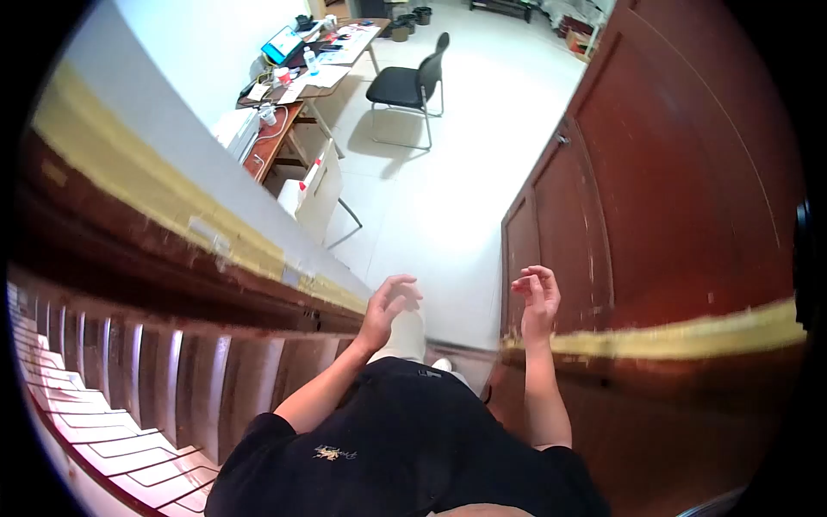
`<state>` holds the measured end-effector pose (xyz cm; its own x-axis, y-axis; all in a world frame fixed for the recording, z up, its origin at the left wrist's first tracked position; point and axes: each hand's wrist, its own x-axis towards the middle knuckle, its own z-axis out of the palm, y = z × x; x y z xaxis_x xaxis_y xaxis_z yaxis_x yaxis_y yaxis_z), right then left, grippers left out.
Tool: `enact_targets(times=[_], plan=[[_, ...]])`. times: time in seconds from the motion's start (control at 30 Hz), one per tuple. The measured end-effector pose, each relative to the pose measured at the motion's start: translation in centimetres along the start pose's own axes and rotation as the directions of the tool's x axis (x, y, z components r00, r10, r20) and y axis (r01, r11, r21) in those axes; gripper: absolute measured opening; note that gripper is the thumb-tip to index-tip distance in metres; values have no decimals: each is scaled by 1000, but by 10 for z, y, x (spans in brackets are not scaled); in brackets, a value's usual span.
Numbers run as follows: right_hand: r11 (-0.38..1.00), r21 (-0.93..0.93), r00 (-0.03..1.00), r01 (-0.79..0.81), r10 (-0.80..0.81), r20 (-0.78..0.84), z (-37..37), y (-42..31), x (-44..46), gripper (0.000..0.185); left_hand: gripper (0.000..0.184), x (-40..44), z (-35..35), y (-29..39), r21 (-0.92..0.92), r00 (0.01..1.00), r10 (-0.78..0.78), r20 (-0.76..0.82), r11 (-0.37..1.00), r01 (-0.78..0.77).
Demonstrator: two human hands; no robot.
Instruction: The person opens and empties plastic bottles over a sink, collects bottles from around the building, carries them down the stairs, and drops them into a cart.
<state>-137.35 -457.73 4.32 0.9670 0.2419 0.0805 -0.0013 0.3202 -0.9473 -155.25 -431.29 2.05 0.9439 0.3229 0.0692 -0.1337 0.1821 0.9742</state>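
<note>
My left hand (392,307) is raised in front of my body, its fingers loosely bent and apart, with nothing in it. Behind it is the pale floor of a doorway, and the left door frame (284,274) with its yellow edging is close by. Across from it, my right hand (537,297) is also lifted and empty, its fingers half curled and apart. Nearest to that hand is a reddish-brown wooden door (568,228) on the right; I cannot tell whether they touch.
A staircase (198,379) with a railing (129,457) drops away at lower left. Inside the room are a black chair (409,86), a desk with a laptop (284,45) and a bottle (310,60), and a white printer-like box (237,131). A whitish folded chair (319,191) leans near the wall.
</note>
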Motion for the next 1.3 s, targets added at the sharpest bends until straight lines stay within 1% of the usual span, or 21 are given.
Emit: enact_targets(times=[0.13,0.2,0.27,0.3,0.37,0.4,0.53,0.57,0.63,0.67,0.77,0.83,0.87,0.97,1.0,1.1,1.13,1.17,1.2,1.23,1.3], plan=[[999,27,997,36,-38,66,14,30,117,17,55,90,-15,-24,8,1000,-1,-9,1000,1],[1000,-8,998,-3,4,60,16,49,168,18,51,144,-25,-29,9,1000,14,-14,1000,-14],[998,-48,998,-38,41,46,25,59,219,18,44,208,-44,-33,-49,997,-21,-69,999,17],[993,-105,998,-46,49,29,30,58,247,18,41,237,-50,-29,-83,994,-49,-98,996,41],[976,-208,998,-60,61,-5,37,55,305,17,37,303,-65,-21,-141,995,-26,-98,990,12],[975,-218,999,-31,39,32,28,63,337,17,36,336,-70,-14,-141,996,-8,-85,990,-4],[916,-399,999,45,-35,31,37,57,444,17,31,436,-77,11,-124,999,19,-26,992,-22],[890,-444,994,107,-87,66,28,73,476,18,30,462,-78,11,-120,1000,23,-11,992,-24],[692,-687,975,223,-152,163,32,78,521,21,42,501,-81,5,-128,1000,5,7,992,-4],[604,-764,973,227,-101,209,39,85,548,24,50,523,-88,4,-132,1000,-1,14,991,3],[311,-912,953,267,56,298,25,111,619,31,31,588,-90,-15,-131,1000,-9,7,991,10],[132,-945,943,298,112,313,3,142,670,35,32,639,-93,-32,-112,1000,-21,6,993,22],[63,-981,950,185,244,195,-10,148,696,40,32,664,-92,-36,-104,999,-33,9,994,34],[-226,-973,922,-49,364,-131,-35,159,746,48,33,745,-90,-32,-95,994,-104,-16,990,102],[-338,-934,822,-119,494,-283,-46,160,760,63,33,773,-90,-27,-70,996,-86,6,994,87],[-472,-869,676,-149,593,-438,-46,156,783,74,34,858,-90,-17,-55,997,-49,55,997,52],[-474,-866,564,-158,677,-473,-58,170,793,81,34,883,-91,-19,-76,996,-67,64,995,71],[-459,-879,570,-130,691,-445,-70,189,796,82,35,909,-91,-22,-97,991,-94,100,990,104],[-446,-886,565,-128,701,-435,-82,197,791,83,36,935,-90,-26,-165,988,-64,143,982,88],[-443,-875,525,-196,706,-475,-73,189,796,85,40,962,-88,-30,-171,980,-90,176,978,120],[-438,-874,556,-208,682,-475,-73,195,789,84,49,1005,-84,-39,-168,952,-150,268,966,199]])
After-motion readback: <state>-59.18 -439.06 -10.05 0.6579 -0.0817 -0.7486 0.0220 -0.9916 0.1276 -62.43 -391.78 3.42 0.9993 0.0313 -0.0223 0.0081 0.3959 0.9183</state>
